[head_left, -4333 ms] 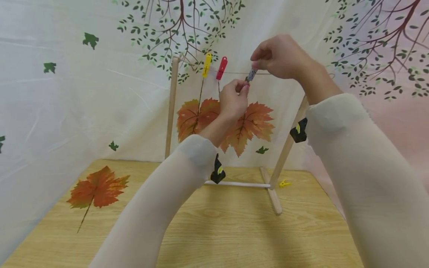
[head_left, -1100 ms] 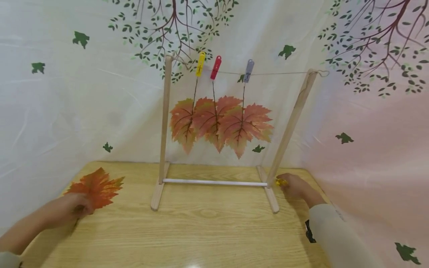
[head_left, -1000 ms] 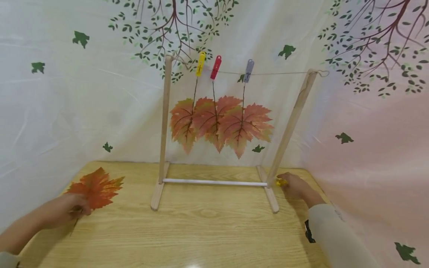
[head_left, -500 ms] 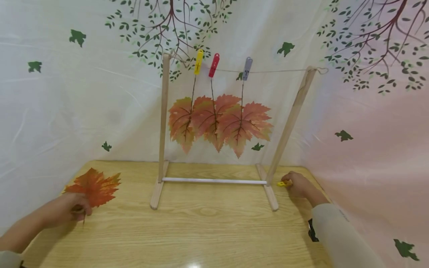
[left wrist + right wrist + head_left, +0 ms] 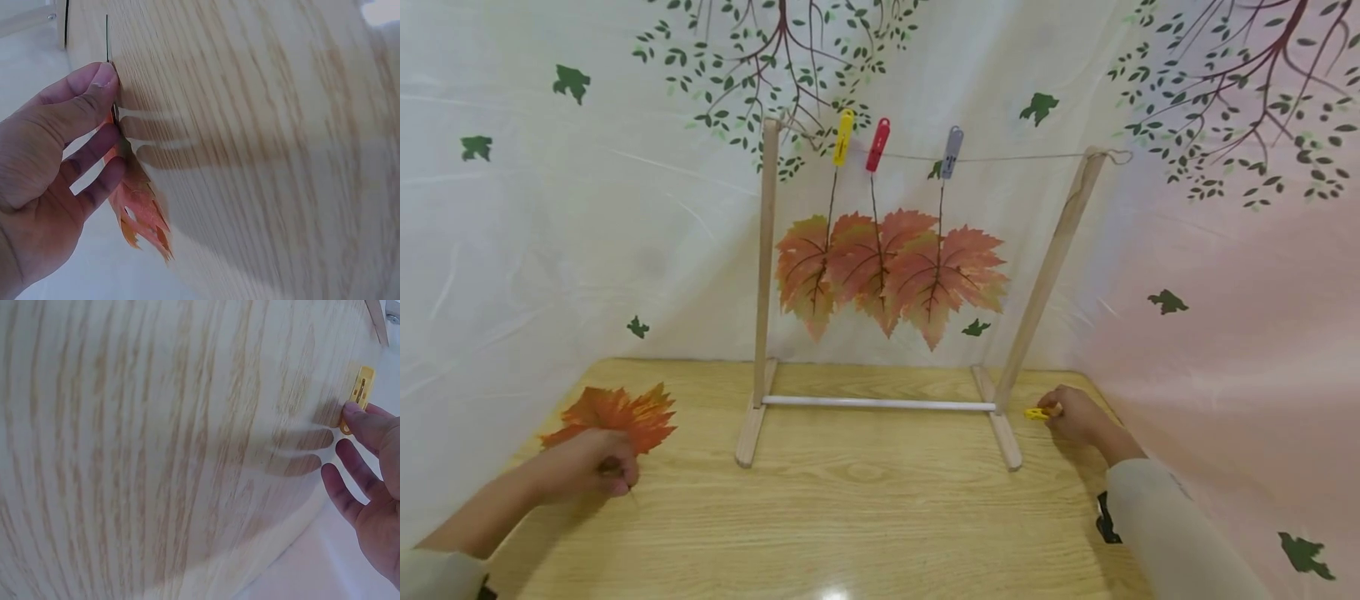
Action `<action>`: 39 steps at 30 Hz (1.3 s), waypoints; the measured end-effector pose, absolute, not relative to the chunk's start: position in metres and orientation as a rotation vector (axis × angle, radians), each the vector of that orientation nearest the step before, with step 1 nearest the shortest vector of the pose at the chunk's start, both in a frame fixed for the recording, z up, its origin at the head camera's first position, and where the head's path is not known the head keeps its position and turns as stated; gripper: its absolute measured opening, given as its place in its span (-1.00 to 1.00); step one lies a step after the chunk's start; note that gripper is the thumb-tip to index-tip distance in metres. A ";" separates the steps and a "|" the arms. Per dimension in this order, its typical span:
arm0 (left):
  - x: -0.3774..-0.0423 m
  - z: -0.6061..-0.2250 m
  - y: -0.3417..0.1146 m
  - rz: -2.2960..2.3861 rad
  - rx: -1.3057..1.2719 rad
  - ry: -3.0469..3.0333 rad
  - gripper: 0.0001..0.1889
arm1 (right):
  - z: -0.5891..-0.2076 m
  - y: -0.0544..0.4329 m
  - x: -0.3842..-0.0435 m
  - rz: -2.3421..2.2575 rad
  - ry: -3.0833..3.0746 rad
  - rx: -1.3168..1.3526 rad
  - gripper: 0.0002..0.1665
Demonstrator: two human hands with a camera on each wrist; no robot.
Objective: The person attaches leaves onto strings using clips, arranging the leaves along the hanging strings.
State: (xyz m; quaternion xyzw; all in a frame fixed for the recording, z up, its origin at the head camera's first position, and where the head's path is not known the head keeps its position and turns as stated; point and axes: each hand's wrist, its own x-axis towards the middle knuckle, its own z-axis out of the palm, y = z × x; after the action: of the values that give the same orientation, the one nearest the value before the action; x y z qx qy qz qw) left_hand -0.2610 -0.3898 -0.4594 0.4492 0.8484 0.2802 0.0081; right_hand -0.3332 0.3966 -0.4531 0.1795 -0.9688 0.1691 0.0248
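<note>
My left hand (image 5: 587, 468) pinches the stem of an orange-red artificial maple leaf (image 5: 625, 417) at the table's left side. In the left wrist view the thin stem (image 5: 107, 37) sticks out past the thumb and fingertip, and the leaf blade (image 5: 140, 203) hangs behind the other fingers. Over on the right, my right hand (image 5: 1081, 418) holds a yellow clothespin (image 5: 1036, 413) just above the table, beside the rack's foot. The right wrist view has this clothespin (image 5: 360, 390) between thumb and forefinger, the other fingers apart from it.
A wooden rack (image 5: 763, 267) with a string (image 5: 1022, 158) stands mid-table (image 5: 880, 517). Yellow (image 5: 844, 137), red (image 5: 877, 146) and grey (image 5: 952, 152) clothespins hold three maple leaves (image 5: 936, 279) on the string. A white rod (image 5: 880, 404) joins its feet. Behind hangs a printed curtain (image 5: 685, 250).
Both hands came down from the string, leaving the grey clothespin with its leaf there. The left hand took the leaf's stem and shifted right; the right hand took the yellow clothespin, drawing slightly right.
</note>
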 end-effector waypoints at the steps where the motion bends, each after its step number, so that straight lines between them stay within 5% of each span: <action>1: -0.262 -0.460 -0.388 0.879 1.420 2.647 -0.69 | -0.453 0.397 -0.333 0.524 -2.993 0.554 -0.72; 14: -0.259 -0.463 -0.357 0.734 1.533 2.743 -0.50 | -0.458 0.400 -0.331 0.599 -3.020 0.514 -0.74; 29: -0.253 -0.432 -0.321 1.099 1.242 2.710 -0.80 | -0.451 0.406 -0.326 0.641 -2.978 0.528 -0.69; 39: -0.247 -0.416 -0.291 1.167 1.140 2.774 -0.83 | -0.427 0.408 -0.319 0.578 -2.781 0.488 -0.63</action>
State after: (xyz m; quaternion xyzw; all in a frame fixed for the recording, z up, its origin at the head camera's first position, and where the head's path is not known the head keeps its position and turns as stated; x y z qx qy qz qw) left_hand -0.2469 -0.2911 -0.4163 0.3541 0.8613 0.3624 -0.0383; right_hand -0.3190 0.4085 -0.4275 0.1679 -0.9568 0.1989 0.1293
